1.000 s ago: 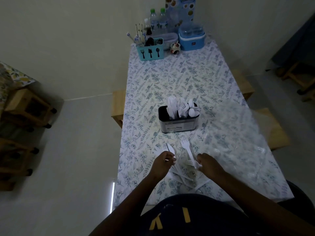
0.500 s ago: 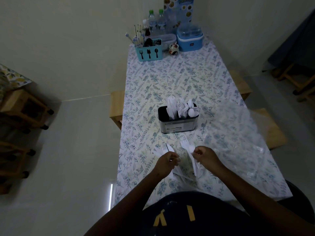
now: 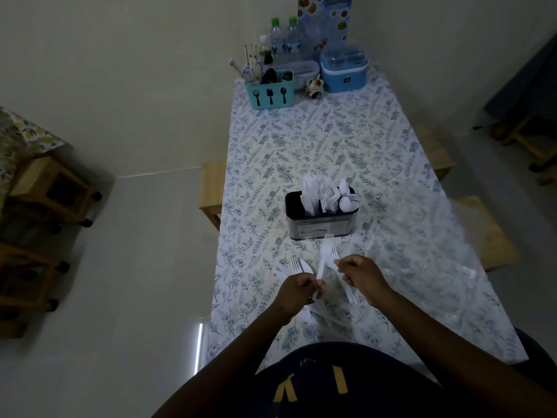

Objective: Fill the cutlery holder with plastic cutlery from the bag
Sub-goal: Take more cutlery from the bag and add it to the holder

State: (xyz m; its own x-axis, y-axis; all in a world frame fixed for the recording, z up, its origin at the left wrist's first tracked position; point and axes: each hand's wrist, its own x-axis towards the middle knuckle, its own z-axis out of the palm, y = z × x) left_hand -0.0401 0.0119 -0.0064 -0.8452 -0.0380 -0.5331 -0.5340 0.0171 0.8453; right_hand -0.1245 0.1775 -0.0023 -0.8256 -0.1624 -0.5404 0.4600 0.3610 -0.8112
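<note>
Forks: white plastic forks (image 3: 326, 251) raised, tines up, just in front of the cutlery holder (image 3: 321, 220).
Grip: left hand (image 3: 298, 289) curled round several handles; right hand (image 3: 361, 277) curled on another fork.
Handling: probably very light, slightly bendy and slick, with tines that could snap; best taken bunched by the handles.
Holder: upright at mid-table, already stocked with knives, forks and spoons, each kind grouped.
Loose pile: more cutlery (image 3: 325, 315) on the cloth beneath the hands.
Bag: clear bag (image 3: 437, 236) lying flat at the right.
Table: table (image 3: 301, 140) under a floral cloth; teal caddy (image 3: 269, 92), bottles (image 3: 283, 40) and blue box (image 3: 343, 70) at the far end.
Room: dim, pale walls, wooden stools (image 3: 51, 188) at left.
</note>
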